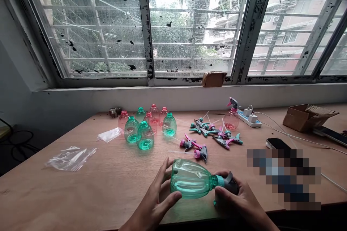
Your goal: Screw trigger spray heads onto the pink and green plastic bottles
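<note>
A green see-through spray bottle [191, 179] lies sideways in the air above the table's near edge, its base to the left. My left hand [158, 195] is wrapped round the base end, thumb in front and fingers behind. On the right, my right hand [238, 196] grips the dark grey spray head [230, 183], which sits at the bottle's neck on a teal collar [220, 181]. Beyond the hands lie several loose spray heads [203, 128] with tubes, in teal, pink and grey. Several open green bottles [145, 137] and pink bottles [123, 119] stand upright behind, to the left.
One pink bottle with its spray head [231, 119] stands near a power strip [249, 118]. A cardboard box [305, 117] and a phone [278, 143] are on the right. Clear plastic bags [72, 158] lie left. A window [189, 25] rises behind the table.
</note>
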Demonstrator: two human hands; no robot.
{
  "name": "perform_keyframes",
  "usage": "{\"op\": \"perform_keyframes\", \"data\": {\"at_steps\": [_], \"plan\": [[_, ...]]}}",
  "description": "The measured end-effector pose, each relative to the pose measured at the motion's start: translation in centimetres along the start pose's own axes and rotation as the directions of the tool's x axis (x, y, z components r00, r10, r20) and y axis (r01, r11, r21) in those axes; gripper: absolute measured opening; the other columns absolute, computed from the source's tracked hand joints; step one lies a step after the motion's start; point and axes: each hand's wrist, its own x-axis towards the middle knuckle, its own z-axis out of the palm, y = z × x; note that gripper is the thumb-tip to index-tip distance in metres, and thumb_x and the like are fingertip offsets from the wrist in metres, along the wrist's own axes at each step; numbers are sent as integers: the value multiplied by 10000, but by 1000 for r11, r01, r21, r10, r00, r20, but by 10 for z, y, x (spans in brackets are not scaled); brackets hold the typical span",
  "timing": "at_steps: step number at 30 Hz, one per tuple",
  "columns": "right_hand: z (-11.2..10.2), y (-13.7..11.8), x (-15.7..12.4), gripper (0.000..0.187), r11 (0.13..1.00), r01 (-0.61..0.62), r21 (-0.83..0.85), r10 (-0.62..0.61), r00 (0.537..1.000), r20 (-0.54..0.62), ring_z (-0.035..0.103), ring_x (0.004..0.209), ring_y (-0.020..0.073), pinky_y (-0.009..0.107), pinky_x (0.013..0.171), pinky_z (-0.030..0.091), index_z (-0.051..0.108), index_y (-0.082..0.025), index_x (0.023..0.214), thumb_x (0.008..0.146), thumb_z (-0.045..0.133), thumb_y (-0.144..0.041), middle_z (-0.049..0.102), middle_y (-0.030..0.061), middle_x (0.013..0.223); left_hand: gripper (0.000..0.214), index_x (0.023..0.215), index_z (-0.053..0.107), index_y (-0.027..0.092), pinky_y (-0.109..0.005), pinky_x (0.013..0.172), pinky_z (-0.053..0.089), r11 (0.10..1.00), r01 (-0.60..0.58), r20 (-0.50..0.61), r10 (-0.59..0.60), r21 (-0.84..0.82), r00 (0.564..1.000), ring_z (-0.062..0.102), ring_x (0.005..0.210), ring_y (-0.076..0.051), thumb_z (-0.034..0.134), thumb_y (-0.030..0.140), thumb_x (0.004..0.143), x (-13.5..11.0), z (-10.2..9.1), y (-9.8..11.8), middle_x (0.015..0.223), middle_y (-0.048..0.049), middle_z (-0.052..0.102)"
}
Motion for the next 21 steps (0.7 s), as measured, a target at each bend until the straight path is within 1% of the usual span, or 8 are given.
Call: {"op": "perform_keyframes", "data": {"at_steps": [4,7,10,12,14,16,18,21], "plan": [[1,2,1,428,1000,-7,25,8,999,-49,585,541,155,269,509,535,690,-168,937,671,879,-446,619,-44,615,752,1565,245,339,-473,1274,58,974,-25,-9,27,225,1000,146,1545,-305,650,370,933,-3,-1,5,1679,-15,226],[1,2,1,409,999,4,-34,-5,999,-45,610,544,167,272,519,526,697,-166,928,680,868,-443,649,-31,617,739,1547,242,346,-474,1270,137,984,-38,-5,40,176,999,233,1524,-294,652,367,932,-1,-1,9,1645,-39,313],[1,-1,2,384,995,13,-96,-14,1000,-5,620,568,179,280,540,519,706,-163,935,712,843,-445,667,-16,634,653,1490,318,321,-491,1232,265,998,-26,2,26,61,1000,338,1480,-313,640,438,934,2,-2,6,1578,-85,419],[0,-2,2,378,993,27,-111,-26,1000,4,618,584,182,287,554,520,711,-161,934,720,837,-445,669,-10,651,666,1492,308,323,-493,1201,331,1000,-11,1,11,-9,1000,384,1454,-324,643,450,931,2,-2,3,1583,-96,400],[0,-3,2,380,993,34,-116,-34,999,0,618,591,186,295,561,520,712,-162,936,720,835,-450,664,-9,658,743,1524,270,335,-483,1217,309,1000,-18,6,18,-9,1000,331,1480,-327,684,406,910,1,-2,1,1632,-81,306],[0,-3,2,387,991,30,-128,-31,999,-6,621,587,193,301,555,520,711,-165,944,720,833,-456,659,-10,655,800,1544,258,339,-482,1257,197,997,-51,5,51,61,999,181,1533,-328,718,347,889,0,-2,1,1672,-53,203],[0,-2,1,388,989,33,-145,-35,999,-8,623,590,199,305,552,520,713,-165,950,721,831,-455,660,-7,661,813,1547,259,342,-487,1269,120,993,-74,7,73,88,997,91,1550,-323,728,326,882,-1,0,2,1682,-44,171],[0,-2,0,386,990,28,-135,-30,1000,-9,609,590,187,297,556,514,707,-163,951,726,834,-449,645,-17,656,858,1550,197,368,-496,1239,237,997,-30,58,35,-75,998,267,1510,-331,735,364,883,0,2,4,1653,-78,269]]}}
